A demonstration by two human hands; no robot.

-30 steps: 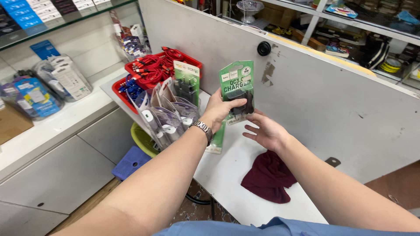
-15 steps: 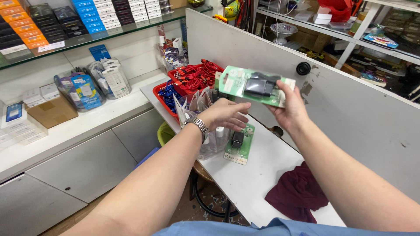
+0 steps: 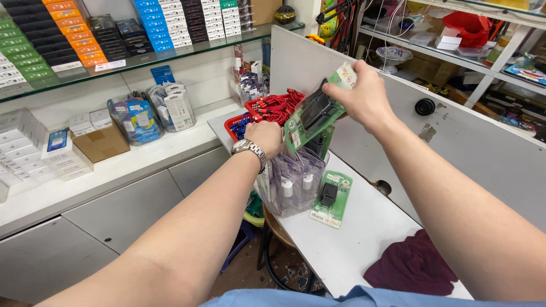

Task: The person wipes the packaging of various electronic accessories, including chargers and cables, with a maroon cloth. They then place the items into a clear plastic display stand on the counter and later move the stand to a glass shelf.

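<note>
My right hand point(image 3: 364, 96) grips the top of a green blister pack point(image 3: 315, 113) holding a black charger, tilted above a clear plastic bin point(image 3: 296, 196) packed with several similar packs. My left hand point(image 3: 267, 138), with a metal wristwatch, rests in a fist on the packs at the bin's left side; what it holds is hidden. Another green charger pack point(image 3: 331, 199) lies flat on the white table point(image 3: 364, 233), touching the bin's right side.
A red basket point(image 3: 250, 113) of red cables stands behind the bin against a grey partition point(image 3: 455, 142). A dark red cloth point(image 3: 412, 264) lies on the table near me. Boxed goods fill the left counter point(image 3: 114, 170) and the glass shelf above it.
My right hand has carried the green charger pack down and left, from in front of the partition to just above the bin. My view swung left and nearer.
</note>
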